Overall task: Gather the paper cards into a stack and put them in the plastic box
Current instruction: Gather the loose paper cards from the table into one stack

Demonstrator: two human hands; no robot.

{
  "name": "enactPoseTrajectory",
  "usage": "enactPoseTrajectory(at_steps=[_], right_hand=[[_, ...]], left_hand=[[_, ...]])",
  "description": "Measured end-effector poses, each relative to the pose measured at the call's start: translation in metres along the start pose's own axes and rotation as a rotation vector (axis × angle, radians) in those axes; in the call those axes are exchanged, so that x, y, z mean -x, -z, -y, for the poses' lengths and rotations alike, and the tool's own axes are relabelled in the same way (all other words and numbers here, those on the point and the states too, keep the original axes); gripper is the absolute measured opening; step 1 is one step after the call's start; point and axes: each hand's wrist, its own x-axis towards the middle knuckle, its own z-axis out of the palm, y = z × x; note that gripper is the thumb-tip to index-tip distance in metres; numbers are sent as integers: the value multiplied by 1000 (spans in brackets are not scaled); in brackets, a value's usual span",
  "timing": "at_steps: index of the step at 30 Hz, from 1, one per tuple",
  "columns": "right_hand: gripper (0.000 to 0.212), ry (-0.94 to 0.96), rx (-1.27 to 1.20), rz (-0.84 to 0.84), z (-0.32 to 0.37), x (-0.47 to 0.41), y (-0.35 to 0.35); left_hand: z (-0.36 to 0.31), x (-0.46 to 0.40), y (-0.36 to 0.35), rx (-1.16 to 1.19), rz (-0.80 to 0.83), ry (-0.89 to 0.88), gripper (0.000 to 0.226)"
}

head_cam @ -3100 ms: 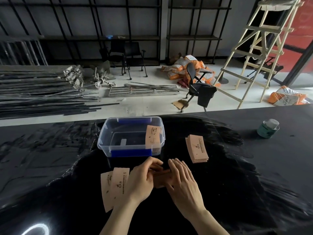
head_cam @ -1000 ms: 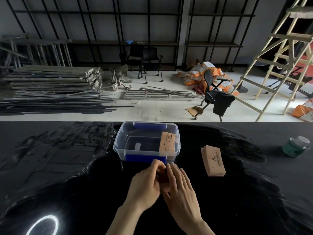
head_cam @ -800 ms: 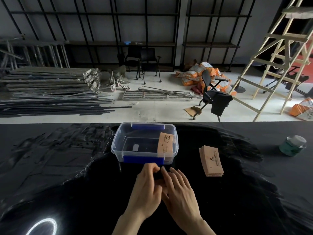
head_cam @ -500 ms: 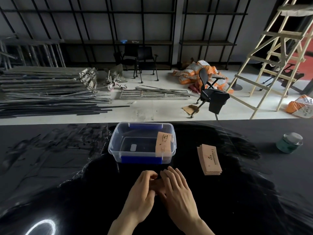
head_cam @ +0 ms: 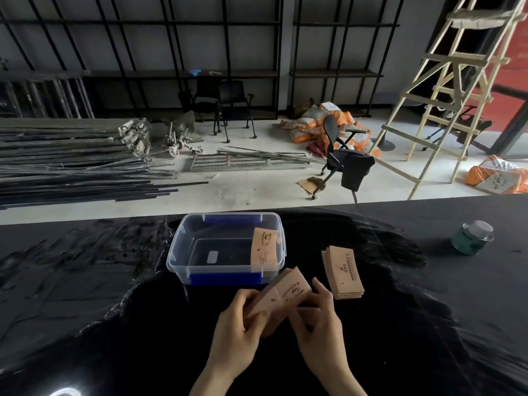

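Both hands grip one bunch of cards above the bench.
Left hand (head_cam: 238,321) and right hand (head_cam: 320,318) pinch the held cards (head_cam: 281,292); plastic box (head_cam: 183,247) at 12 o'clock, loose stack (head_cam: 343,271) at 2 o'clock.

Clear plastic box (head_cam: 228,250) with blue latch clips (head_cam: 225,278), tan card (head_cam: 264,248) with dark printed logo and text leaning inside; more tan kraft-coloured cards (head_cam: 281,292) with dark print held in hands, same tan stack (head_cam: 343,271) with black print on glossy black table (head_cam: 114,310). Green jar (head_cam: 471,238) with whitish lid at right, orange-and-white sacks (head_cam: 311,124) on pale grey floor, pale wood ladder (head_cam: 440,90), red wall (head_cam: 514,67) behind, black chairs (head_cam: 343,158), black shelving frames (head_cam: 171,52), grey metal rods (head_cam: 71,161).
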Motion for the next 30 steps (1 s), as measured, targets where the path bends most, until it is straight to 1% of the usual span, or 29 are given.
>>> enactPoseTrajectory(at_steps=[2,3,5,7,10,13,16,18,21,22,24,25,27,30], right_hand=[[42,-189,-289,8,6,-2,7],[34,-232,-376,-25,8,-3,12],[29,-253,-473,-72,8,-7,23],[29,-246,-494,-92,5,-15,35],[30,-225,-396,-139,-2,-35,57],[30,-195,-204,-205,-11,-65,76],[26,-195,-41,-271,-19,-97,89],[21,-216,46,-276,-25,-115,94],[17,-252,198,-240,-36,-133,95],[19,-269,249,-217,-40,-136,94],[27,-302,309,-164,-50,-140,93],[30,-315,301,-145,-53,-142,93],[32,-341,269,-99,-56,-145,93],[23,-379,252,-5,-54,-148,91]], left_hand=[[-8,-3,-13,113,32,38,26],[-13,-5,-19,150,65,59,27],[-25,-13,-28,194,140,106,27],[-40,-24,-39,204,184,127,26],[-59,-47,-60,133,174,168,27],[-70,-74,-88,56,193,248,33],[-83,-94,-113,-100,138,249,37],[-91,-101,-125,-181,93,232,38],[-97,-104,-136,-280,-2,232,31],[-97,-105,-139,-303,-21,243,36],[-95,-108,-145,-316,-13,298,55],[-94,-110,-146,-303,1,328,62],[-93,-116,-146,-260,34,382,67],[-95,-122,-144,-106,74,450,68]])
